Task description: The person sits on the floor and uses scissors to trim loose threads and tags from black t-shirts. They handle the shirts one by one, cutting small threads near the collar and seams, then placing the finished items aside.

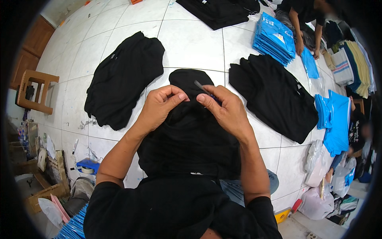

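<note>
A black hooded garment (191, 149) lies on the tiled floor in front of me, its rounded hood pointing away. Over the hood, my left hand (167, 103) has its thumb and forefinger pinched together; whether anything thin is between them I cannot tell. Close to its right, my right hand (222, 104) grips a small, slim metal tool (201, 86), perhaps thread snips, with its narrow end pointing up and left. The rest of the tool is hidden by the fingers. Folded black garments lie to the left (126, 79) and to the right (271, 95) of the hood.
More black garments (220, 13) lie at the top. Right of them are a stack of blue bagged garments (273, 38) and a person's hands (300, 46) at a blue garment. Blue clothes (337, 119) lie farther right. A brown plastic stool (37, 92) and a blue tape dispenser (88, 165) are at left.
</note>
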The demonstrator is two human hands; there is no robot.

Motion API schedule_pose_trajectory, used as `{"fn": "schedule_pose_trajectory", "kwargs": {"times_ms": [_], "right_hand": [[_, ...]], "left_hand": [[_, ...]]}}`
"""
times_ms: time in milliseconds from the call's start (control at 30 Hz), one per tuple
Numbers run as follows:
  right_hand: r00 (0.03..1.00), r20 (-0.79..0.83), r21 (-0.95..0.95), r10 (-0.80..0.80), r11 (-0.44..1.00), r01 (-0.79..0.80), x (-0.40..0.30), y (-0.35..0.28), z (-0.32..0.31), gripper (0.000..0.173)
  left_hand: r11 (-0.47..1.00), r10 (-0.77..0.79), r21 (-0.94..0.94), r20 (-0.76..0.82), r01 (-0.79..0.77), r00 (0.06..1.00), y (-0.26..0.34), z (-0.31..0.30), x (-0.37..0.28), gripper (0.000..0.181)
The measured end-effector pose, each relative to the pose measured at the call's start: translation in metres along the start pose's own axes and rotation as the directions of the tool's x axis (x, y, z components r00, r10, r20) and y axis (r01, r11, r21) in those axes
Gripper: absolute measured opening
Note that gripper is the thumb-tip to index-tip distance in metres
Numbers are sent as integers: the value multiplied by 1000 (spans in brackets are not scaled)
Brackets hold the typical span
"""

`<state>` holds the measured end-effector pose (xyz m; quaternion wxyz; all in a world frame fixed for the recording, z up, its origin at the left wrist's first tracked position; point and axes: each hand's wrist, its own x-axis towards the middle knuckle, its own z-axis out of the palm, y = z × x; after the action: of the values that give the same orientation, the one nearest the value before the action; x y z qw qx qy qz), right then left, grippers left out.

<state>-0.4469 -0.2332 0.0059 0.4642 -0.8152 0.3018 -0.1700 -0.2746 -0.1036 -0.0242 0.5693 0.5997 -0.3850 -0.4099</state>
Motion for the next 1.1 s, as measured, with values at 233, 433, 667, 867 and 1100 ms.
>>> {"fn": "schedule_pose_trajectory", "kwargs": {"times_ms": [233,433,667,867,1100], "right_hand": [[978,134,-326,-160,925,196,-11,-15,-8,22],[971,110,-371,-210,898,237,-8,-14,0,15],[966,122,-381,-228,888,258,-6,-14,1,13],[988,113,-90,-102,990,113,-5,2,-5,27],[991,73,73,-111,992,105,5,48,21,29]], "left_hand": [[1000,20,-8,-33,-20,999,-4,1,1,19],[1000,4,25,-7,-4,1000,-4,0,1,21],[1000,13,1,21,-13,1000,1,3,2,21],[997,54,-56,-64,-57,997,0,-1,2,23],[951,211,-31,-661,-307,720,-14,-86,-24,21]]}}
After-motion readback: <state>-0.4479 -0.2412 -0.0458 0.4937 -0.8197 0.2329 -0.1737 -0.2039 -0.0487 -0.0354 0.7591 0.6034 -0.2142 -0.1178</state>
